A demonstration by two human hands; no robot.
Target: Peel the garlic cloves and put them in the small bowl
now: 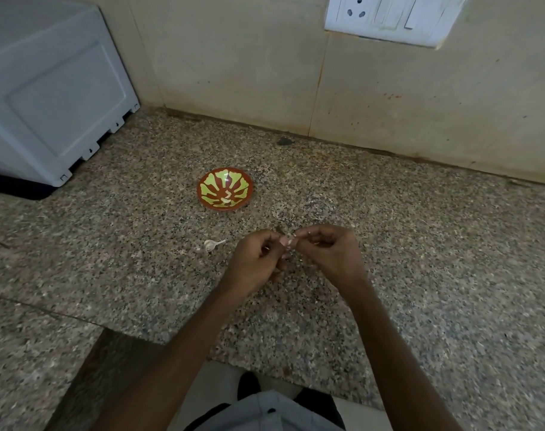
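Dim, flat indoor light, no hard shadows. One small white glare spot on the glaze of the bowl (249,188). Wide-angle bend: the wall (233,57) base line and the bench (420,244) edge curve toward the corners. Bench speckle smears at the left and lower edges; the centre is fairly sharp.

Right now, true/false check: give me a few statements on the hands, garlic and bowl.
1. The left hand and right hand both pinch one garlic clove. True.
2. The small bowl is empty. False: pale peeled cloves lie in it.
3. A loose garlic piece lies on the counter, left of the hands. True.
4. The left hand holds the bowl. False: it sits on the counter, beyond both hands.
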